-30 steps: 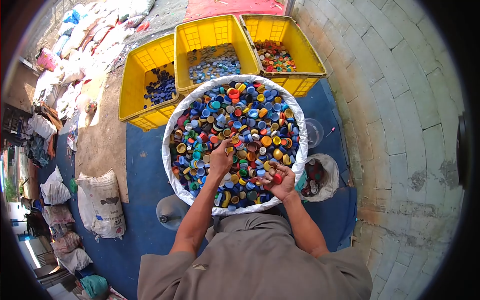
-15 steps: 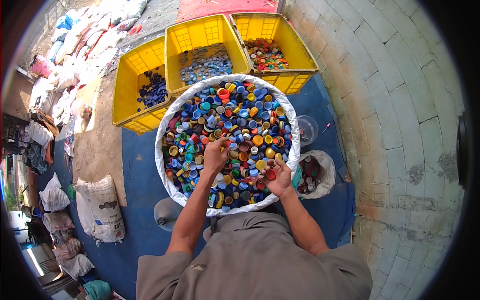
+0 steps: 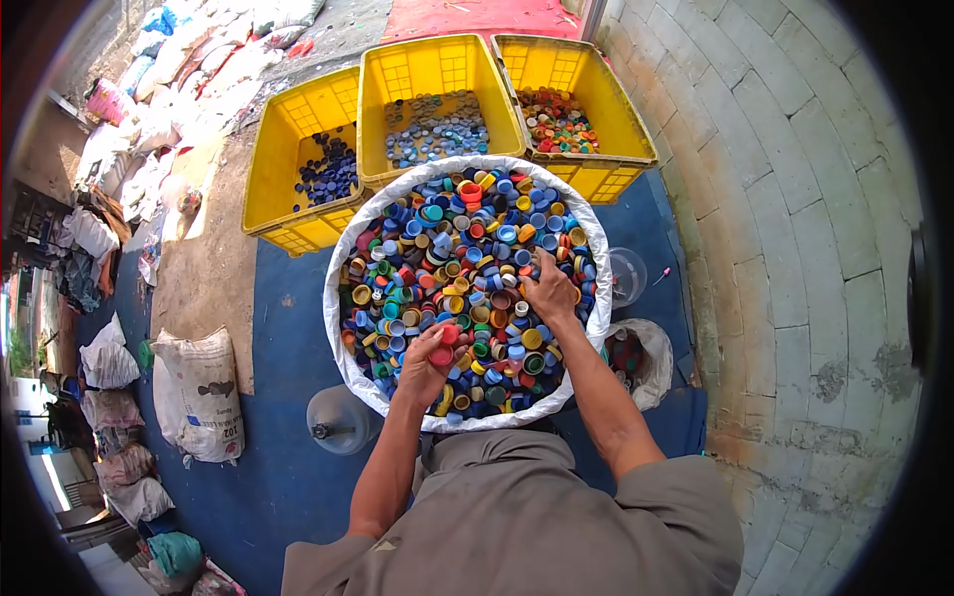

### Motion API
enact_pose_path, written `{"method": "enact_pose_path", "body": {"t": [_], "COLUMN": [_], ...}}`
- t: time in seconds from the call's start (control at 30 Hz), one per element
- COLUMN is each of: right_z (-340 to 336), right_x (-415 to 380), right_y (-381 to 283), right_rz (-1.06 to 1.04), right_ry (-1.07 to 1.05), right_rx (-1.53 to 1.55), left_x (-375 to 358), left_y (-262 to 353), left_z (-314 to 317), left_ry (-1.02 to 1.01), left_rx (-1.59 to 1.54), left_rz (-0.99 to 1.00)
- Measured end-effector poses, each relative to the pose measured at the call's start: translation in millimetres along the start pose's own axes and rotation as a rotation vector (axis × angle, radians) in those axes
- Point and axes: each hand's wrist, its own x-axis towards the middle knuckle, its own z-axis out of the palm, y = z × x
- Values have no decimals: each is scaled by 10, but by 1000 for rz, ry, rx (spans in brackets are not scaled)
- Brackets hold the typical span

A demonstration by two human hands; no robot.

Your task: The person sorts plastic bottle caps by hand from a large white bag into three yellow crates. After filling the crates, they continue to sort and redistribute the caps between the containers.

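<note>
A big round white-rimmed sack in front of me is full of mixed plastic bottle caps, blue, yellow, red, green and brown. My left hand is closed around red bottle caps, over the near left part of the pile. On the right side of the pile, my right hand points away from me, fingers bent down among the caps. What its fingertips pinch, if anything, is hidden.
Beyond the sack stand three yellow crates: one with dark blue caps, one with light blue caps, one with red and orange caps. A smaller white sack and clear containers flank it. A block wall rises right.
My left hand has drawn back toward me and now holds red caps. My right hand has turned over from palm up and reached farther into the pile; its red cap no longer shows there.
</note>
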Motion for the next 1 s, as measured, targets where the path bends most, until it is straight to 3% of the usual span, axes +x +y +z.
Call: {"method": "enact_pose_path", "body": {"t": [0.13, 0.4, 0.57, 0.6, 0.67, 0.73, 0.83, 1.0], "right_z": [30, 66, -309, -338, -412, -478, -529, -615], "right_x": [32, 28, -87, -129, -221, -314, -494, -731], "right_y": [-54, -87, -335, -290, -229, -214, -120, 40], "right_rz": [16, 108, 670, 705, 760, 834, 761, 906], "right_ry": [-71, 32, -100, -155, -243, -181, -193, -101], "right_rx": [-188, 29, 1276, 1543, 1759, 1893, 1987, 2026], "left_x": [-93, -137, -26, 8, 94, 173, 368, 703], "left_y": [-27, -40, -46, -64, -97, -123, -294, -577], "left_z": [-17, -29, 51, 86, 173, 326, 417, 638], "left_ry": [40, 33, 9, 0, -49, -81, -125, -141], "left_rx": [-39, -131, -141, -141, -180, -231, -283, -318], "left_rz": [22, 9, 12, 9, -13, -41, -78, -148]}}
